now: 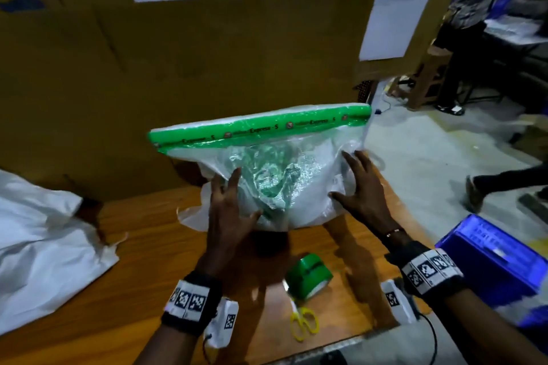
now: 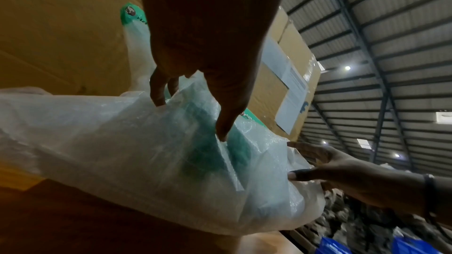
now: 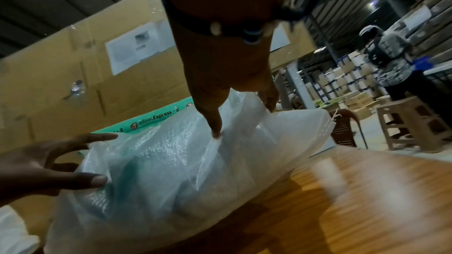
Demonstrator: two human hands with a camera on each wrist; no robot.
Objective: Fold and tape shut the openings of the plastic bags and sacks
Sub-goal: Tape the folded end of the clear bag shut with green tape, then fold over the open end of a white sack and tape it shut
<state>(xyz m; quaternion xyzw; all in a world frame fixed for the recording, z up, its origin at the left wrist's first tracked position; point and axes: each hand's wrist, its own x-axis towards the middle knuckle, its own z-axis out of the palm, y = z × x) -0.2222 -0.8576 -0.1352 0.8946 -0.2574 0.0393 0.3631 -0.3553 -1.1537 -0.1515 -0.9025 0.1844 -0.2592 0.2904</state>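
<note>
Wooden table (image 1: 148, 261) carries sack (image 1: 296, 187), tape roll (image 1: 308, 277), scissors (image 1: 302, 323).

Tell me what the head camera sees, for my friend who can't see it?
Two open hands, left hand and right hand, press a clear bag sealed with green tape, over a wooden table. A tape roll and yellow scissors lie nearer.

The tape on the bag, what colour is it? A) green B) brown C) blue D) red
A: a green tape strip with printed words runs along the folded top of the bag, which both hands hold up off the table.
</note>
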